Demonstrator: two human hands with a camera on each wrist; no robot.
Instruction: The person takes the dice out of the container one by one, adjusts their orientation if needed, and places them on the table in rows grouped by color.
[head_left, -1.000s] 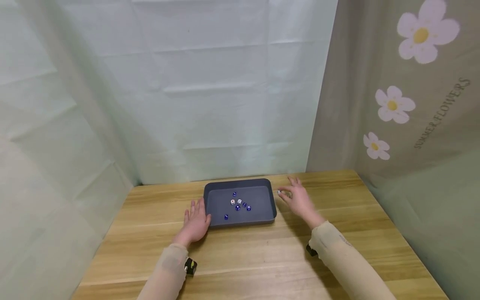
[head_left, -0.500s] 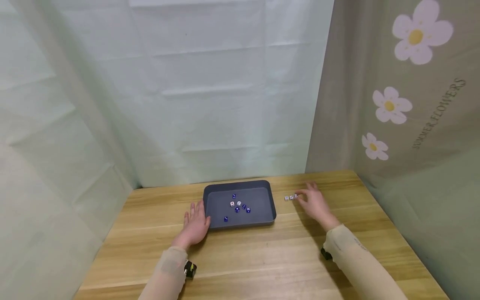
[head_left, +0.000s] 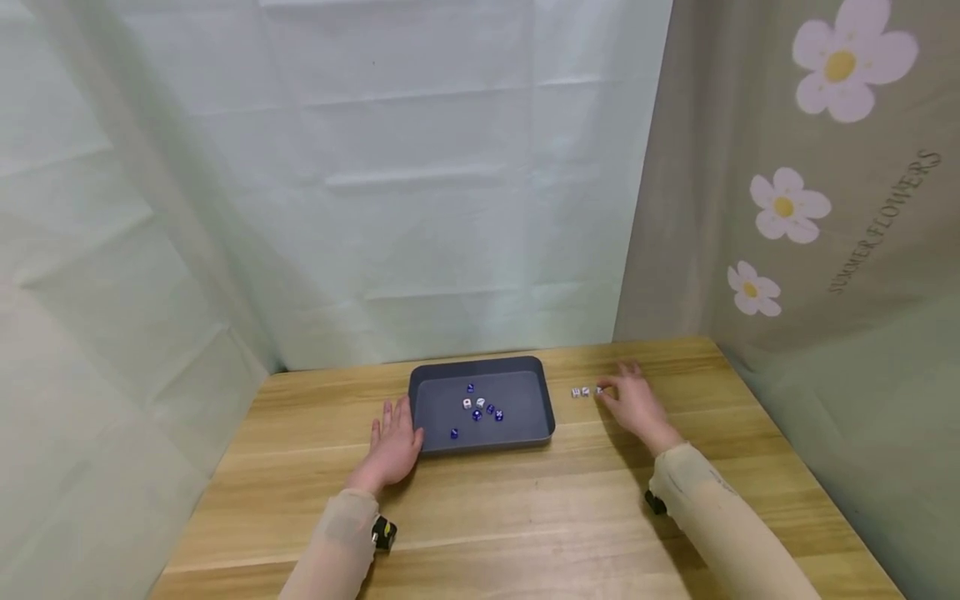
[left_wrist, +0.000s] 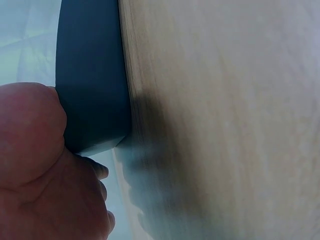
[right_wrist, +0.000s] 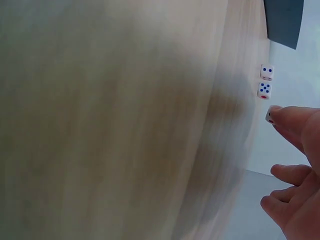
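My left hand (head_left: 393,446) lies flat with straight fingers against the left side of the dark grey tray (head_left: 487,443); in the left wrist view its thumb (left_wrist: 30,132) touches the tray's outer wall. To the right of the tray, my right hand (head_left: 636,406) pinches a white die (right_wrist: 270,115) between thumb and forefinger, the other fingers held away. Two more white dice, one (right_wrist: 267,72) showing two blue dots and another (right_wrist: 264,89) five, sit side by side on the table, a small gap from the pinched die.
Inside the tray are a white die with a red dot (head_left: 467,403), another white die (head_left: 480,402) and several blue dice (head_left: 477,415). The wooden table (head_left: 510,525) ends at pale cloth (head_left: 450,208) behind and a flower-printed cloth (head_left: 697,208) at the right.
My right hand has moved right, away from the tray's edge, to the end of the dice row. Its die now stands slightly farther from the other two. The left hand stays put.
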